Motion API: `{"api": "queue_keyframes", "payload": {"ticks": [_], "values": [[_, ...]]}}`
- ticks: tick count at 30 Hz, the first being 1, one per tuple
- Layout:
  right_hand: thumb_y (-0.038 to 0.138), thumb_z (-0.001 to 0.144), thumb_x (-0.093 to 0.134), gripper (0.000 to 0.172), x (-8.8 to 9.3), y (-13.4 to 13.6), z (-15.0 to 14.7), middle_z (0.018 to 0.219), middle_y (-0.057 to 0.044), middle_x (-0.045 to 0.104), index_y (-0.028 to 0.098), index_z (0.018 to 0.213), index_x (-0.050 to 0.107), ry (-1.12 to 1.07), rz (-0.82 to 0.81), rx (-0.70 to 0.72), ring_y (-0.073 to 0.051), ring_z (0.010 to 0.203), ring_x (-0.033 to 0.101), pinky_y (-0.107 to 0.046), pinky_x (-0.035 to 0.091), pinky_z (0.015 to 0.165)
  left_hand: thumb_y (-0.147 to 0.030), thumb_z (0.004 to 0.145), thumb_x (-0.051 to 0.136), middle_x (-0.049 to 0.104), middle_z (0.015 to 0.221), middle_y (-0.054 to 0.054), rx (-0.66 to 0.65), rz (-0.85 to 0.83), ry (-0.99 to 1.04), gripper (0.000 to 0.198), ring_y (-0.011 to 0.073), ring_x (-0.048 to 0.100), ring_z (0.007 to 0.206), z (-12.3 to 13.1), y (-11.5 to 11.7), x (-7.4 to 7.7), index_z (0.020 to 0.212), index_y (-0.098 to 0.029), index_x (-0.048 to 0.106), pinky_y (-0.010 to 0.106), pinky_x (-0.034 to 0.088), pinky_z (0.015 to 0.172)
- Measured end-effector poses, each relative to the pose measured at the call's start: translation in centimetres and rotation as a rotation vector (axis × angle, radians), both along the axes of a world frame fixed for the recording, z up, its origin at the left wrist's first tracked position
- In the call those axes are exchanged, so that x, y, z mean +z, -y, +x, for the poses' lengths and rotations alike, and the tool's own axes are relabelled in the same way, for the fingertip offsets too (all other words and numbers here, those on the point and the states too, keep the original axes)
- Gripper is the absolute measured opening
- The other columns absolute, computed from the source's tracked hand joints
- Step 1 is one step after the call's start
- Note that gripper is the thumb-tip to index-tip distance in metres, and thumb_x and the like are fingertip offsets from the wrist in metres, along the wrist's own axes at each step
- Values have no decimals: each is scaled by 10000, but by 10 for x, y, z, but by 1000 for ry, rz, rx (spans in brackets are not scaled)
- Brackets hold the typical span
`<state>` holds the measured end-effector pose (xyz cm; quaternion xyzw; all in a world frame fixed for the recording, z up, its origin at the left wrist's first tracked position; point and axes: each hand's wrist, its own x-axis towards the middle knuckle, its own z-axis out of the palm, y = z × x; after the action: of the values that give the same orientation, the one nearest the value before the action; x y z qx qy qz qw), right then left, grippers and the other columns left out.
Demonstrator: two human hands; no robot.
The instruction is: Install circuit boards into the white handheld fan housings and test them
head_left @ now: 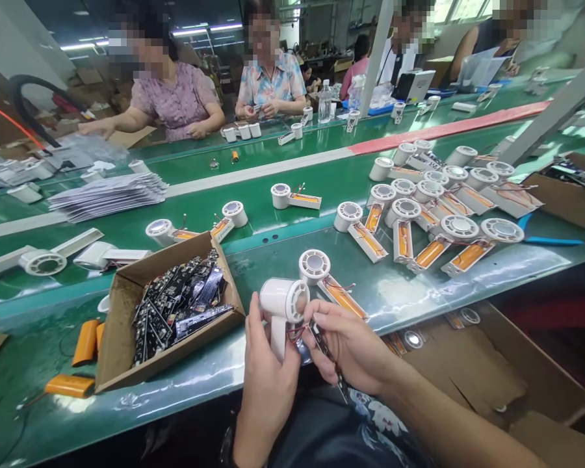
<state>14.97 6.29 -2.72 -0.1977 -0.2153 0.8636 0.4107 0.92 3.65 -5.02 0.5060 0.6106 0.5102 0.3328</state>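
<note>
Plainly, the open cardboard box [117, 328] was the landmark on the green desk [199, 396], heaped inside with narrow dark circuit boards [178, 305] lying at all angles. Well to the right of that box, at the desk's far end, another carton [548, 188] also held dark boards. A larger brown carton [550, 383], lower and to the right of the box, contained a few round-headed pieces (mostly hidden by the desk edge) beside loose cardboard flaps.

Just right of the box, the left hand [270, 380] was curled around a white fan unit [279, 300], its thumb and fingers closed about the handle, the round head uppermost. Close by, the right hand [348, 341] pinched a slim circuit board [320, 342] between thumb and fingers, beside thin reddish wires [293, 333] at the unit.

The held head was a smooth, glossy drum with a slotted ring face. Farther right of the box, similar white units [404, 240] lay with orange cells in their trough-like handles. Shiny orange wrapped cells [86, 343] rested just left of the box.
</note>
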Motion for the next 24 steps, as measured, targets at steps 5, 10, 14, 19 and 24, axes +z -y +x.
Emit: {"api": "queue_keyframes", "payload": {"ticks": [5, 10, 14, 19, 24], "values": [[388, 860, 598, 225, 0, 7, -5, 686, 43, 622, 213, 859, 458, 65, -35, -43, -59, 348, 481, -150, 365, 302, -319, 890, 540, 500, 1324, 189, -45, 21, -348, 739, 313, 570, 1156, -4, 0, 0, 1528, -176, 194, 443, 473, 944], [309, 899, 536, 125, 9, 3, 9, 682, 28, 634, 224, 872, 449, 704, 533, 88, -125, 496, 566, -231, 434, 486, -361, 898, 529, 481, 1363, 178, -14, 44, -415, 728, 327, 537, 1213, -13, 0, 4, 1526, -211, 194, 470, 449, 980], [131, 793, 671, 216, 20, 4, 10, 935, -62, 680, 197, 931, 519, 1296, 823, 75, -237, 877, 643, -322, 466, 739, -363, 879, 552, 507, 1363, 175, -19, -5, -346, 675, 335, 544, 1218, -13, 2, 6, 1482, -215, 285, 496, 435, 999], [72, 840, 522, 116, 19, 4, -6, 885, -103, 668, 164, 903, 555, 1516, 853, -136, -267, 860, 628, -385, 461, 757, -388, 885, 571, 538, 1374, 157, -45, -80, -46, 621, 311, 546, 1241, -2, 9, 11, 1436, -253, 319, 471, 449, 994], [178, 786, 600, 60, 6, -5, -9, 670, 17, 599, 183, 789, 540, 792, 446, -128, -112, 506, 526, -247, 456, 502, -417, 874, 604, 622, 1287, 160, -44, -134, 257, 656, 279, 628, 1139, 2, 9, 19, 1430, -225, 313, 380, 519, 907]]}}
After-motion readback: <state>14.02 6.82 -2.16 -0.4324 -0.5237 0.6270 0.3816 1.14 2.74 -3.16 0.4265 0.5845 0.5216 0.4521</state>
